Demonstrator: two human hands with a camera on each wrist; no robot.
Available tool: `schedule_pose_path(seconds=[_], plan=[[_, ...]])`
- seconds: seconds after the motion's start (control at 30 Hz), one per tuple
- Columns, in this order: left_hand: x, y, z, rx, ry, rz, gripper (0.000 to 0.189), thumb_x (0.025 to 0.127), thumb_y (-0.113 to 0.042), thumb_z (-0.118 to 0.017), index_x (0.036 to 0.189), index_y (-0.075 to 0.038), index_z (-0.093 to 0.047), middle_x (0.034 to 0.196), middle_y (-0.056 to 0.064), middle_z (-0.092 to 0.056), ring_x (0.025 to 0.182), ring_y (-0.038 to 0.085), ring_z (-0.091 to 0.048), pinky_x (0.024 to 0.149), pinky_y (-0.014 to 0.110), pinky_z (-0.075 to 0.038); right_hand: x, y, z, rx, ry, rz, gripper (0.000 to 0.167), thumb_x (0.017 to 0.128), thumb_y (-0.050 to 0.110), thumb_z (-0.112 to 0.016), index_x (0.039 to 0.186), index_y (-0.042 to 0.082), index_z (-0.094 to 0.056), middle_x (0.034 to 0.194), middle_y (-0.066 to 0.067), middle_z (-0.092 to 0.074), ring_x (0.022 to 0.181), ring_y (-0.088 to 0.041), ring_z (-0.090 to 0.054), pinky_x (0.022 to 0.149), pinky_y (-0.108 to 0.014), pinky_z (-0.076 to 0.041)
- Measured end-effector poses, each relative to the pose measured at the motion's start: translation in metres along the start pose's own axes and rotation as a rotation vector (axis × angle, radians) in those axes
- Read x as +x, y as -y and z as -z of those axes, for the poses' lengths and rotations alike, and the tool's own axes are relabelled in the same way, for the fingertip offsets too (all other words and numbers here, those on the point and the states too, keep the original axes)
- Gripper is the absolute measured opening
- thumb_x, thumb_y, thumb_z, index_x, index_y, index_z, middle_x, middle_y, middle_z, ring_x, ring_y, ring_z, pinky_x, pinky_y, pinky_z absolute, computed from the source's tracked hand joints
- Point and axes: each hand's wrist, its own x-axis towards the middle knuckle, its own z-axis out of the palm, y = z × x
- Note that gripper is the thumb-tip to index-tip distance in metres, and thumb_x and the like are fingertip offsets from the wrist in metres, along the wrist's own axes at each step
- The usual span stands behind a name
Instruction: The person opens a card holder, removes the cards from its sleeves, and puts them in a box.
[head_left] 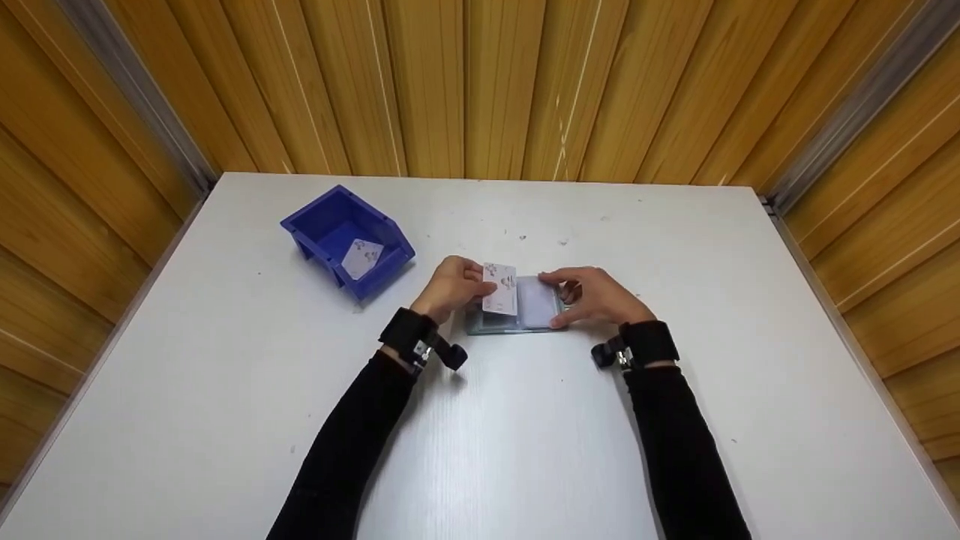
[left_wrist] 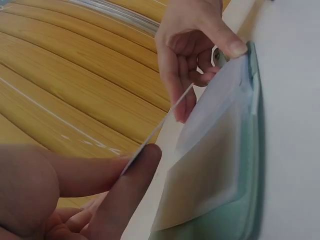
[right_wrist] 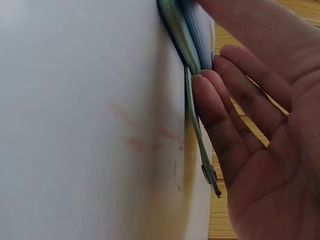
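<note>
My left hand (head_left: 452, 287) pinches a white printed card (head_left: 500, 292) between thumb and fingers, tilted over the left half of an open card holder (head_left: 538, 301). Edge-on in the left wrist view, the card (left_wrist: 161, 125) shows as a thin line above a clear sleeve (left_wrist: 205, 170). The holder has a green cover and a stack of clear sleeves. At its right side, my right hand (head_left: 598, 296) grips the sleeves and cover, thumb at the near corner, other fingers toward the far edge. A green strap with a snap (right_wrist: 197, 120) sticks out beside those fingers.
A blue bin (head_left: 315, 238) stands at the back left of the white table (head_left: 225, 390), with a printed card (head_left: 362, 259) inside. Wood-patterned panels (head_left: 495, 90) rise behind the table and at both sides. Each wrist wears a black strap with a small camera.
</note>
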Motion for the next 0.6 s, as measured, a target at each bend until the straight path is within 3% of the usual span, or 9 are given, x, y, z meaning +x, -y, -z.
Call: schedule_pose_path(seconds=[0.1, 0.17, 0.33, 0.47, 0.6], plan=[[-0.001, -0.007, 0.0, -0.002, -0.024, -0.034, 0.04, 0.092, 0.004, -0.072, 0.128, 0.01, -0.056, 0.094, 0.006, -0.064, 0.083, 0.014, -0.063, 0.075, 0.024, -0.057, 0.0, -0.001, 0.001, 0.013, -0.004, -0.002, 0.081, 0.072, 0.015, -0.096, 0.145, 0.016, -0.061, 0.133, -0.008, -0.066, 0.105, -0.026, -0.057, 0.092, -0.038, -0.047], [-0.002, -0.012, 0.008, -0.029, -0.056, -0.064, 0.04, 0.092, 0.004, -0.072, 0.128, 0.011, -0.056, 0.101, 0.011, -0.068, 0.088, 0.015, -0.065, 0.083, 0.028, -0.06, 0.0, -0.001, 0.001, 0.019, -0.007, 0.001, 0.081, 0.071, 0.015, -0.096, 0.145, 0.016, -0.062, 0.131, -0.007, -0.067, 0.105, -0.026, -0.058, 0.092, -0.037, -0.047], [-0.006, -0.019, 0.049, -0.117, -0.173, -0.098, 0.044, 0.094, 0.002, -0.07, 0.133, 0.012, -0.054, 0.112, 0.016, -0.067, 0.091, 0.016, -0.066, 0.084, 0.027, -0.06, 0.0, -0.001, -0.003, 0.021, -0.011, 0.008, 0.081, 0.07, 0.015, -0.097, 0.143, 0.017, -0.063, 0.13, -0.005, -0.068, 0.103, -0.024, -0.059, 0.091, -0.035, -0.048], [-0.009, -0.022, 0.085, -0.161, -0.263, -0.093, 0.044, 0.095, -0.001, -0.07, 0.135, 0.01, -0.055, 0.106, 0.009, -0.066, 0.087, 0.011, -0.065, 0.076, 0.019, -0.057, 0.0, 0.0, -0.003, 0.019, -0.007, 0.007, 0.082, 0.07, 0.015, -0.097, 0.144, 0.018, -0.063, 0.133, -0.003, -0.068, 0.103, -0.023, -0.059, 0.091, -0.033, -0.048], [-0.012, -0.023, 0.114, -0.213, -0.339, -0.127, 0.041, 0.095, 0.001, -0.069, 0.132, 0.013, -0.057, 0.097, 0.005, -0.069, 0.081, 0.006, -0.065, 0.076, 0.019, -0.056, 0.0, 0.001, 0.0, 0.035, -0.007, 0.005, 0.081, 0.07, 0.014, -0.097, 0.144, 0.018, -0.063, 0.135, -0.004, -0.067, 0.104, -0.025, -0.059, 0.092, -0.035, -0.048]])
